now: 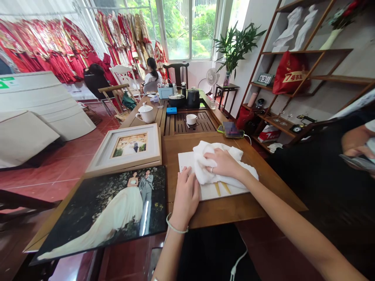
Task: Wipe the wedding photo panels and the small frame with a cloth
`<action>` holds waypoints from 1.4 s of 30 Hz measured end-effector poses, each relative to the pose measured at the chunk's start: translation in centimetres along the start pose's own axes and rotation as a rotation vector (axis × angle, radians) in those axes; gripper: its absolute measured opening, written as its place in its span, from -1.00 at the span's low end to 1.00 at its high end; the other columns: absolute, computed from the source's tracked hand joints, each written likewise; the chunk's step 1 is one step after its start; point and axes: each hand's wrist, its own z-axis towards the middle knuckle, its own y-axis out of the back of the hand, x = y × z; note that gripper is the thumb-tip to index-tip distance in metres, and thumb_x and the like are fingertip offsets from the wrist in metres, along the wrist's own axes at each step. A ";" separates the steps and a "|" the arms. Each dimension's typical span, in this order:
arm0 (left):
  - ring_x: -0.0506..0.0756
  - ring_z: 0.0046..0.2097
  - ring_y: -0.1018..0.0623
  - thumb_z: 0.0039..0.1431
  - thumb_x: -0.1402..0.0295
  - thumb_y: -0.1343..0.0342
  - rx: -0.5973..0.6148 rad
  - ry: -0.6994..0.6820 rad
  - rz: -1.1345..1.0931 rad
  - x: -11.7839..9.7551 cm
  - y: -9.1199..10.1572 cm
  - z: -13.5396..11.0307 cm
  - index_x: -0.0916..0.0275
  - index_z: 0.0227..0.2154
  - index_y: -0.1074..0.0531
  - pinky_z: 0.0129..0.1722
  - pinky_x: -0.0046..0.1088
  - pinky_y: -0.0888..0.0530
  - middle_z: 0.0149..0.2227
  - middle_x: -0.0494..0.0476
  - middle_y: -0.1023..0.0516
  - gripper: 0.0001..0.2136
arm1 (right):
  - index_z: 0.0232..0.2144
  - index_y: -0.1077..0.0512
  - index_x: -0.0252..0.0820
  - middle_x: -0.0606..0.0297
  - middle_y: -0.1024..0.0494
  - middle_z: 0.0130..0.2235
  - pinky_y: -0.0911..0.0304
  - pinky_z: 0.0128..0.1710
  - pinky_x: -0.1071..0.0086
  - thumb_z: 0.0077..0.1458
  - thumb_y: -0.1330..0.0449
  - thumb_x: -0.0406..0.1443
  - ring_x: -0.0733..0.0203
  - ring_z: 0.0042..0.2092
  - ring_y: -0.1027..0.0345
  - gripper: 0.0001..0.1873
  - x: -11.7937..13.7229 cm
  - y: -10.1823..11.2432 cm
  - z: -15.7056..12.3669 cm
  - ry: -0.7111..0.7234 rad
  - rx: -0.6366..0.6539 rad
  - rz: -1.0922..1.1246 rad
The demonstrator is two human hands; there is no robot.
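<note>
Indoors, the right hand (224,162) clasps the bunched cloth (200,160) about two o'clock from the left hand (186,192), loosely open on the edge of the board (208,192).

My left hand (186,195): slim, pale bracelet (177,231) at wrist. My right hand (221,162): narrow ring (211,170). Forearms (275,208) sleeveless; black clothing (215,253) below.

White teapot (146,114) left of a little cup (191,119), leafy plant (234,48) near a fan (212,75), and a red bag (285,84) (big ol' 7 on it) on the shelves (336,79).
</note>
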 end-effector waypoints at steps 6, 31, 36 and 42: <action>0.21 0.26 -0.33 0.36 0.38 0.20 -0.162 0.079 -0.151 0.5 -0.4 0.1 0.28 0.12 -0.26 0.25 -0.06 -0.28 0.15 0.38 -0.37 -0.67 | -0.02 -0.47 -0.09 0.00 -0.50 -0.09 -0.10 -0.02 0.04 0.02 -0.23 0.04 -0.22 0.08 -0.23 -0.46 1.5 0.6 1.9 -0.003 0.029 -0.021; 0.19 0.36 -0.15 0.41 0.19 0.29 -0.135 0.101 -0.183 0.1 0.0 0.0 0.27 0.29 -0.07 0.34 -0.08 -0.12 0.30 0.37 -0.15 -0.52 | 0.16 -0.28 -0.17 -0.03 -0.49 -0.07 -0.08 -0.02 0.00 0.03 -0.20 -0.18 -0.23 0.08 -0.25 -0.37 4.3 0.6 1.4 -0.002 0.039 0.067; 0.19 0.43 0.09 0.40 0.17 0.27 -0.166 0.112 -0.181 0.3 -0.2 -0.1 0.23 0.36 0.14 0.38 -0.06 0.03 0.42 0.32 0.09 -0.46 | 0.36 0.21 -0.38 -0.12 -0.47 0.02 -0.04 0.06 -0.01 -0.05 -0.24 -0.28 -0.17 0.09 -0.28 0.05 5.3 0.2 2.6 0.075 0.037 0.157; 0.20 0.43 0.06 0.40 0.14 0.30 -0.158 0.127 -0.195 0.4 -0.3 -0.2 0.31 0.35 0.07 0.37 -0.02 0.00 0.40 0.41 0.06 -0.45 | 0.21 -0.21 -0.27 0.01 -0.50 -0.04 -0.12 -0.02 0.10 -0.08 -0.21 -0.33 -0.09 0.01 -0.33 -0.25 5.6 0.2 -2.5 0.219 0.038 0.152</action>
